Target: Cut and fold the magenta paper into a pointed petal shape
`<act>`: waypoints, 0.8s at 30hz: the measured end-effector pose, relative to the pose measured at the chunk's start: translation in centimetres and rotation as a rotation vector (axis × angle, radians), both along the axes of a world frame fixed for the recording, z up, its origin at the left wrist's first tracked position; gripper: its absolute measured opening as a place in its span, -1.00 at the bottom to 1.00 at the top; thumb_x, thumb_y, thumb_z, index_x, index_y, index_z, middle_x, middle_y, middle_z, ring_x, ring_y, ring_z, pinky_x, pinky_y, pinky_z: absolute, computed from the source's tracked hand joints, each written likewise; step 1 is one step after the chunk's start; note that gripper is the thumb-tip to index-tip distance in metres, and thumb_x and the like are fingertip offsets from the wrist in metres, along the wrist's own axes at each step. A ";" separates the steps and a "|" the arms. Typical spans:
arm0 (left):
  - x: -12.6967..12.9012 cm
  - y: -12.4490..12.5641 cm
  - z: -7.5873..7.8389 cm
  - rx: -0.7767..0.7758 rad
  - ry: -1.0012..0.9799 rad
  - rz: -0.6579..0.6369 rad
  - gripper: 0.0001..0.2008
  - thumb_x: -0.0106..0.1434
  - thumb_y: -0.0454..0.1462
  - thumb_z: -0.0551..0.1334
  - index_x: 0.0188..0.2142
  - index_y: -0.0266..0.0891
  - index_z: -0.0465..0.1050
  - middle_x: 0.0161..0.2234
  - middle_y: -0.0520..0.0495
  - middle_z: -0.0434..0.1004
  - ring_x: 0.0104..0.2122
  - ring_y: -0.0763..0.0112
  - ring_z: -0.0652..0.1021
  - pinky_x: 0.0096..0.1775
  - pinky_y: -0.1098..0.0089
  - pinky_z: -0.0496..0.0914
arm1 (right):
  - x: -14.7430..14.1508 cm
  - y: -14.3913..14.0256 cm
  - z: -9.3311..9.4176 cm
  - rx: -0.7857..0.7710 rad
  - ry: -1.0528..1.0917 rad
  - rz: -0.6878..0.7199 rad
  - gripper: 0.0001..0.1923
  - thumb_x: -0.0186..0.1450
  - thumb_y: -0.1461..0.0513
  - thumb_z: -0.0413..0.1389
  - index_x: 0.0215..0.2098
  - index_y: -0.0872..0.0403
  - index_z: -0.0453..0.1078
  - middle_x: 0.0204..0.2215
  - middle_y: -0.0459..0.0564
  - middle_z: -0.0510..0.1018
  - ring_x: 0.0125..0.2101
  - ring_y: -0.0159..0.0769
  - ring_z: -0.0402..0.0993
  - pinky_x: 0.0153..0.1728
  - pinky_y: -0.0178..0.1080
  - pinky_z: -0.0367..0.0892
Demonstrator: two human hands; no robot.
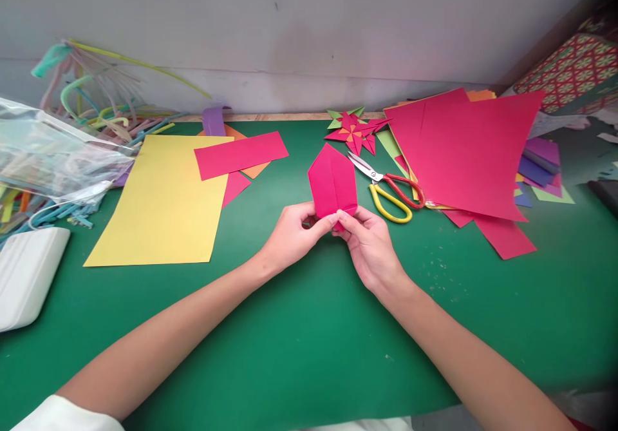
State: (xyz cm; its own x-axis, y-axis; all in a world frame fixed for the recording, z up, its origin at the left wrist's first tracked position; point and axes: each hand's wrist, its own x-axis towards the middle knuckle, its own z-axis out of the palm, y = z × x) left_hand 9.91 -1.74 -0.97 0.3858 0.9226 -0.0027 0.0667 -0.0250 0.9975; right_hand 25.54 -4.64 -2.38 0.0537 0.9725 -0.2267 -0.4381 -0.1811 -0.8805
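A folded piece of red paper (333,176), pointed at the top and creased down its middle, is held between both hands above the green table. My left hand (302,231) pinches its lower left edge, thumb in front. My right hand (369,241) grips the lower right edge, and the two thumbs meet at the bottom of the paper. Fingers partly hide the lower end. Just right of the paper lie scissors (386,189) with one red and one yellow handle, blades spread apart. Behind it rest folded paper stars (355,134) in red and green.
A large yellow sheet (164,205) lies at left, a red strip (241,155) over its corner. Red sheets (468,154) are stacked at right. Pipe cleaners (96,109), a clear plastic bag (53,147) and a white box-like object (31,276) occupy the far left. A grey wall (290,38) stands behind.
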 end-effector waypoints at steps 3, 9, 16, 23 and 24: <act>-0.5 0.5 0.2 0.017 0.039 -0.021 -0.68 0.36 -0.02 0.34 -0.24 -0.23 0.67 -0.31 -0.08 0.68 -0.47 0.43 0.50 -0.45 0.44 0.35 | 0.4 0.2 0.0 0.006 -0.023 0.029 -0.78 0.20 0.10 0.45 -0.28 0.04 0.64 -0.32 -0.04 0.67 -0.33 -0.31 0.52 -0.27 -0.26 0.45; -1.9 1.7 0.8 -0.020 0.114 -0.176 -0.68 0.33 -0.01 0.35 -0.32 -0.22 0.66 -0.48 -0.05 0.57 -0.58 0.46 0.42 -0.59 0.47 0.27 | 2.3 1.2 0.6 0.058 -0.226 0.248 -0.71 0.20 0.03 0.44 -0.24 0.05 0.69 -0.39 -0.01 0.68 -0.39 -0.28 0.51 -0.41 -0.27 0.39; -1.3 1.2 0.4 -0.131 0.009 -0.105 -0.66 0.32 0.02 0.36 -0.21 -0.22 0.67 -0.48 -0.03 0.53 -0.59 0.48 0.40 -0.61 0.48 0.29 | 2.1 1.4 0.6 0.129 -0.271 0.153 -0.69 0.19 0.00 0.44 -0.28 0.05 0.69 -0.43 -0.02 0.67 -0.47 -0.30 0.47 -0.48 -0.25 0.41; -1.0 1.0 0.6 -0.155 -0.011 0.012 -0.64 0.26 0.02 0.42 -0.31 -0.25 0.60 -0.56 0.04 0.39 -0.60 0.51 0.38 -0.62 0.50 0.27 | 1.9 1.1 0.4 0.066 -0.109 0.168 -0.69 0.29 -0.03 0.37 -0.30 0.05 0.68 -0.38 -0.02 0.65 -0.40 -0.30 0.50 -0.36 -0.23 0.54; -1.1 1.1 0.6 -0.149 -0.006 0.017 -0.65 0.27 0.01 0.42 -0.32 -0.25 0.60 -0.57 0.04 0.38 -0.61 0.51 0.37 -0.62 0.50 0.26 | 2.0 1.1 0.4 0.062 -0.094 0.169 -0.67 0.31 -0.05 0.34 -0.32 0.05 0.67 -0.39 -0.02 0.64 -0.40 -0.30 0.50 -0.36 -0.23 0.54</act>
